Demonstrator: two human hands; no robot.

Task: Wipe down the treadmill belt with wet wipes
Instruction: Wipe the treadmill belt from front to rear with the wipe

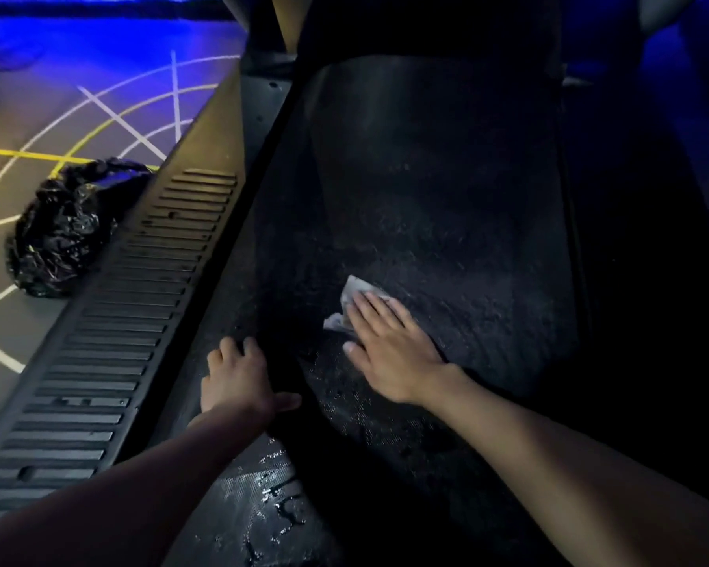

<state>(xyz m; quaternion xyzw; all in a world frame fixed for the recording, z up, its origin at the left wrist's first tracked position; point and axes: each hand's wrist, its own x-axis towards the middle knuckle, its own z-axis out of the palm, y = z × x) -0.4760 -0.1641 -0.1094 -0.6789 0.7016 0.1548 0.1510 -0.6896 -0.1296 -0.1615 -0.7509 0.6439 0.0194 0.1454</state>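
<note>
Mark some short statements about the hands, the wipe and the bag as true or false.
1. The right hand presses the wet wipe flat onto the treadmill belt. True.
2. The left hand holds a second wipe. False: it holds nothing and rests by the belt's left edge.
3. A black plastic bag lies on the floor left of the treadmill. True.
4. The wipe lies crumpled on the floor. False: it is on the belt, under the right hand's fingers.
5. The belt nearest the person glistens wet. True.
</note>
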